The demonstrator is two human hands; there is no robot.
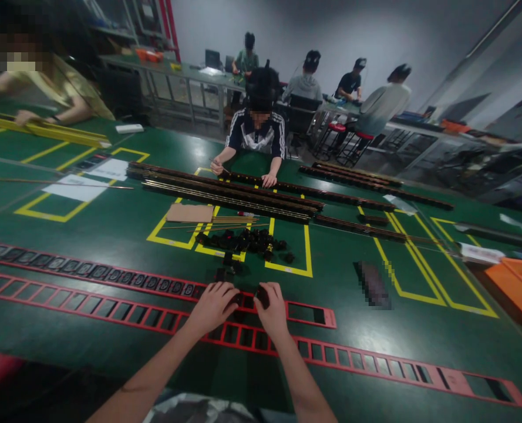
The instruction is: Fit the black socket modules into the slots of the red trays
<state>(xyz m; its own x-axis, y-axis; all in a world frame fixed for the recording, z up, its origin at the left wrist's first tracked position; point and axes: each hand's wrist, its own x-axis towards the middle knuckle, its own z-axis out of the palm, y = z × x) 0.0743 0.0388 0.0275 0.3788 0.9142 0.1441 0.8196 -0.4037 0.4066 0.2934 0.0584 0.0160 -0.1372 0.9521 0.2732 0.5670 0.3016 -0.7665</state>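
My left hand [215,301] rests over the nearer-to-centre part of a long red slotted frame [330,319], its fingers curled around a small black part. Opposite it, my right hand [271,302] pinches a dark block-like part [263,297] just above the same frame. Square black pieces [141,281] fill the frame's slots to the left of my hands. A second red slotted frame [454,379] lies closer to me, passing under my forearms. Just beyond my hands is a loose pile of small black parts [247,241]; their exact kind is too small to tell.
Long dark rails [225,197] lie across the green table, where a co-worker [256,132] holds a thin tool. Cardboard [189,213] and thin rods [238,221] lie before them. An orange bin [518,285] stands right. Another person handles a yellow rail [67,132] at left.
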